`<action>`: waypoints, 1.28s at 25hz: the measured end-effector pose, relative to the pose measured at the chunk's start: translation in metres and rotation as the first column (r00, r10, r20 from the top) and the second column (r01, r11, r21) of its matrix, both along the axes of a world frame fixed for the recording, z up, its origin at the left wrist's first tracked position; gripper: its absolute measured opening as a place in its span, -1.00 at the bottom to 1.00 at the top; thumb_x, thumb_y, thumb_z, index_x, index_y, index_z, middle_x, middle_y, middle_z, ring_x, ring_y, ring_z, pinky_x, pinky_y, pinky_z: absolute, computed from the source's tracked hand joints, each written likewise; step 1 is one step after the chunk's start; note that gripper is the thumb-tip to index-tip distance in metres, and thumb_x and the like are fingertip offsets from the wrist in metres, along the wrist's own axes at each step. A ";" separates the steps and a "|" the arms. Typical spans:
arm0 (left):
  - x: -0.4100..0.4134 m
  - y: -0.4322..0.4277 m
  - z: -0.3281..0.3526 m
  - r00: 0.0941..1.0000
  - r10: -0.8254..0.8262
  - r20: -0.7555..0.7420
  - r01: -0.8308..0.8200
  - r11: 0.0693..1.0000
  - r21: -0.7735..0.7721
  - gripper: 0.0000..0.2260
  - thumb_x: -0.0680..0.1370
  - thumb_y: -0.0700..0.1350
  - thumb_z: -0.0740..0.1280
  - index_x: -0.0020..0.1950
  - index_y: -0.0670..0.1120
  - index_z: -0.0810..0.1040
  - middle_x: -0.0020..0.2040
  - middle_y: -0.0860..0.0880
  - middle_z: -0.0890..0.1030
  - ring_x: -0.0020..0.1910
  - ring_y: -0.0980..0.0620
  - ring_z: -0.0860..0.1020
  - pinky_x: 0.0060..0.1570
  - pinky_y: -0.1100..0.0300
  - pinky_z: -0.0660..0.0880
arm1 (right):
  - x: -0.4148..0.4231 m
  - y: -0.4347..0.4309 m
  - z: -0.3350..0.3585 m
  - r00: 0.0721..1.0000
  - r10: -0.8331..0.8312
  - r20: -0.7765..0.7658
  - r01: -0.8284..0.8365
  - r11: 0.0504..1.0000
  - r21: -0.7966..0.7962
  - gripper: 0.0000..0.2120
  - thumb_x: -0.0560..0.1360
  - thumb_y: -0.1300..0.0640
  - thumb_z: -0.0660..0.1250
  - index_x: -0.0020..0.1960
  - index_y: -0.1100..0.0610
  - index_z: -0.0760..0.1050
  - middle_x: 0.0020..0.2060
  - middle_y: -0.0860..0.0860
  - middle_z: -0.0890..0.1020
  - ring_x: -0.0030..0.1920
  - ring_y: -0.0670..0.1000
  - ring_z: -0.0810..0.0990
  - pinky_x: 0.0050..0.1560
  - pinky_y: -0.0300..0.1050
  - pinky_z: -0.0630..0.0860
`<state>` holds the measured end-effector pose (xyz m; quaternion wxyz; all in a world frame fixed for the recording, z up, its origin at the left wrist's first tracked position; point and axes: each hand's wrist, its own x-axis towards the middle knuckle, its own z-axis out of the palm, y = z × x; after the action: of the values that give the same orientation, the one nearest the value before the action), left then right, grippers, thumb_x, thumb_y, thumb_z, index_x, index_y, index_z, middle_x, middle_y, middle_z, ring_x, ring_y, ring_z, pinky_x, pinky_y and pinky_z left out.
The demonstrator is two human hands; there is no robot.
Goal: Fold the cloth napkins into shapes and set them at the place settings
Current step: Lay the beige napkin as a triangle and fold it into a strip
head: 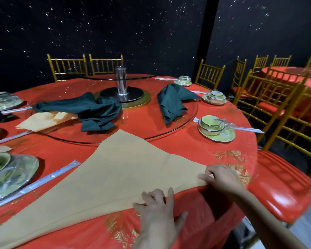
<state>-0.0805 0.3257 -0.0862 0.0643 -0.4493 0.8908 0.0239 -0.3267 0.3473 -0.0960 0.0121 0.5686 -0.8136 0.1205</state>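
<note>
The napkin [124, 177] lies flat as a tan triangle on the red tablecloth [196, 146], right in front of the person; its long edge runs along the near rim of the table, from the far lower left up to the right, and its peak points away toward the turntable [169, 130]; both hands sit at the right end of that long edge; the right hand [221, 177] has curled fingers pinching the right corner, and the left hand [156, 207] is just beside it, knuckles bent, gripping the edge near where the cloth overhangs the rim; the left corner is well apart from both, nearer the left hand; I'd judge the coming fold turns on that right corner, which is already held and would travel up and left toward the peak.

The tablecloth is smooth, with gold prints near the hands; wrapped chopsticks [48, 178] lie just beside the napkin's left slope, next to wrapped plates [11, 175]; on the glass turntable sit two crumpled green napkins [90, 110] and another tan one [43, 121]; a cup set [214, 128] waits to the right, with more beyond it; gold chairs [276, 97] ring the table, a red seat [280, 186] stands close at the right, and the wall [115, 24] is black, speckled like stars.
</note>
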 end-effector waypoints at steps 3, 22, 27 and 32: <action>0.004 0.000 0.002 0.999 -0.016 -0.031 0.020 0.992 0.123 -0.42 0.46 0.30 -0.01 0.32 0.07 0.50 0.04 -0.38 0.48 -0.02 -0.47 0.47 -0.14 -0.40 0.37 | -0.012 0.007 0.001 1.000 -0.031 -0.001 0.031 0.999 -0.011 -0.59 0.44 -0.33 0.19 -0.33 -0.03 0.30 -0.35 -0.13 0.45 -0.21 -0.09 0.41 -0.14 -0.08 0.18; 0.031 -0.014 0.006 0.990 -0.109 -0.088 0.101 0.991 -0.084 -0.43 0.43 0.18 0.12 0.28 -0.14 0.52 0.03 -0.15 0.58 -0.02 -0.15 0.56 0.18 -0.10 0.43 | 0.117 0.012 -0.014 0.822 0.563 -0.088 -0.565 0.786 -0.252 -0.59 0.48 0.13 0.14 0.32 0.10 0.41 0.26 -0.02 0.54 0.31 -0.10 0.42 0.32 -0.21 0.34; 0.089 -0.020 -0.019 0.944 -0.236 -0.229 0.216 0.970 -0.109 -0.49 0.53 0.22 0.06 0.19 -0.05 0.62 0.19 0.02 0.61 0.18 0.08 0.56 0.20 0.04 0.31 | 0.115 0.014 -0.027 0.844 0.529 -0.086 -0.535 0.822 -0.193 -0.58 0.51 -0.02 0.12 0.33 0.04 0.42 0.27 -0.09 0.53 0.31 -0.13 0.43 0.30 -0.28 0.32; 0.147 -0.027 -0.028 0.976 -0.094 -0.194 0.054 0.977 -0.205 -0.42 0.56 0.32 -0.10 0.32 0.08 0.50 0.29 0.06 0.53 0.26 -0.09 0.51 0.22 -0.16 0.15 | 0.126 0.016 -0.009 0.865 0.479 -0.151 -0.499 0.852 -0.159 -0.57 0.48 -0.08 0.10 0.18 0.07 0.57 0.16 -0.08 0.61 0.16 -0.09 0.58 0.11 -0.30 0.44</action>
<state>0.0670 0.2989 -0.1143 -0.0712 -0.4150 0.9068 -0.0217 -0.2005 0.3628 -0.1046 0.0789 0.7585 -0.6248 0.1673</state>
